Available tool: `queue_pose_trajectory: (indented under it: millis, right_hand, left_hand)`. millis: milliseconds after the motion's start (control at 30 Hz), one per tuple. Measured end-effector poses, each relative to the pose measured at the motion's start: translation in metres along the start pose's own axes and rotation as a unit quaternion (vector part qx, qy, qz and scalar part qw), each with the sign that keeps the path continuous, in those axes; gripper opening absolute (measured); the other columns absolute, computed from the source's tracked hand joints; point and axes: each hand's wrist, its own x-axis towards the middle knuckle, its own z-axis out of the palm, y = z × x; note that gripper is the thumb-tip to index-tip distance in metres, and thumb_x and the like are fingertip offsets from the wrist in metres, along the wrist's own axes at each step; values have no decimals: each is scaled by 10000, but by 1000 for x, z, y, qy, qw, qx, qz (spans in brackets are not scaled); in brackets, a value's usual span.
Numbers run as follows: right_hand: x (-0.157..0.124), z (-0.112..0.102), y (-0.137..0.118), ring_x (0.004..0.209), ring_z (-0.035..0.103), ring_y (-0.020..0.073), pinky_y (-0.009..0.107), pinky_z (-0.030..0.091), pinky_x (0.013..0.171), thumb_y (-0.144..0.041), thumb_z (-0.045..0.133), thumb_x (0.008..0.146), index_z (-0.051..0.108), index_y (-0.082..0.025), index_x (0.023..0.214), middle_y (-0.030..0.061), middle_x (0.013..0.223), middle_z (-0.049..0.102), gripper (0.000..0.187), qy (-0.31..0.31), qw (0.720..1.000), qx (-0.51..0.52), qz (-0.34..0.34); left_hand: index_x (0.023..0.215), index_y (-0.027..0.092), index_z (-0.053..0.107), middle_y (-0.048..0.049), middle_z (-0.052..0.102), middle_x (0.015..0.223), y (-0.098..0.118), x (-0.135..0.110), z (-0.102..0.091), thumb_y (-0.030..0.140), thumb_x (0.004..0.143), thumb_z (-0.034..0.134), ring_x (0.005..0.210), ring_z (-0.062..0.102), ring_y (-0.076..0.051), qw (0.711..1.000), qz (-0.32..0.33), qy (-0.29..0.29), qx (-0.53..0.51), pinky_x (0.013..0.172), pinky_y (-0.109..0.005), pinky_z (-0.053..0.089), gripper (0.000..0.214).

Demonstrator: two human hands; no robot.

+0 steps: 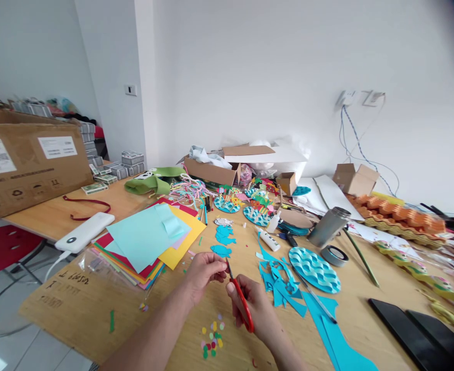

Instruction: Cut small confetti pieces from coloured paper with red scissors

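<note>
My right hand [256, 301] is closed around red-handled scissors [243, 305], whose blades point up toward the fingertips of my left hand. My left hand [207, 270] is pinched at the blade tips, and whatever sits between its fingers is too small to make out. Below my hands lies a scatter of small coloured paper dots [212, 337]. Blue paper fish [221, 251] are lined up just beyond my left hand. To the right of my right hand are blue paper scraps [279, 281] and a blue wavy-patterned oval [314, 269].
Coloured paper sheets [145, 237] are stacked at left beside a white power bank [85, 232]. A glue bottle [268, 240], a metal flask [329, 226], a tape roll [334, 255] and a pen [317, 298] lie to the right. Dark phones [408, 335] rest at the front right.
</note>
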Motion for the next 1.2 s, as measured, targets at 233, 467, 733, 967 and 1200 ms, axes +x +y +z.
queue_pose_trajectory:
  millis: [233, 467, 733, 967, 1200]
  right_hand:
    - [0, 0, -2, 277, 451, 70, 145, 257, 290, -536, 533, 746, 378, -197, 621, -77, 387, 483, 393, 4, 1000, -9, 5]
    - [1, 1, -1, 276, 452, 74, 148, 257, 288, -544, 536, 739, 380, -199, 622, -76, 387, 488, 397, 3, 1000, -12, 6]
    - [-1, 1, 0, 276, 454, 71, 142, 265, 292, -519, 538, 752, 379, -198, 622, -69, 389, 497, 381, 0, 1000, -7, 2]
    - [-1, 0, -2, 269, 445, 67, 136, 253, 284, -511, 553, 744, 376, -195, 614, -79, 378, 477, 384, 4, 1000, -8, 5]
    - [1, 0, 0, 274, 457, 70, 135, 258, 284, -498, 559, 746, 377, -195, 617, -73, 387, 492, 376, 4, 1000, -3, 5]
  left_hand:
    - [596, 116, 601, -23, 590, 545, 0, 0, 0, 227, 568, 669, 522, 517, -106, 1000, 2, 1, -2, 543, -235, 380, 133]
    - [597, 119, 595, -16, 586, 549, 0, 0, -1, 243, 557, 684, 526, 527, -109, 1000, 3, 4, 0, 551, -237, 387, 158]
    - [598, 119, 595, -15, 585, 537, 0, 0, -1, 236, 560, 677, 520, 525, -108, 1000, 2, 3, 3, 549, -239, 385, 148]
    - [618, 119, 587, -15, 596, 558, 0, 1, -2, 222, 581, 661, 525, 532, -105, 1000, -4, 4, -9, 553, -237, 391, 132]
    - [604, 118, 579, -7, 582, 558, -1, 0, 0, 231, 585, 675, 521, 522, -100, 1000, 2, 8, 1, 545, -236, 388, 148]
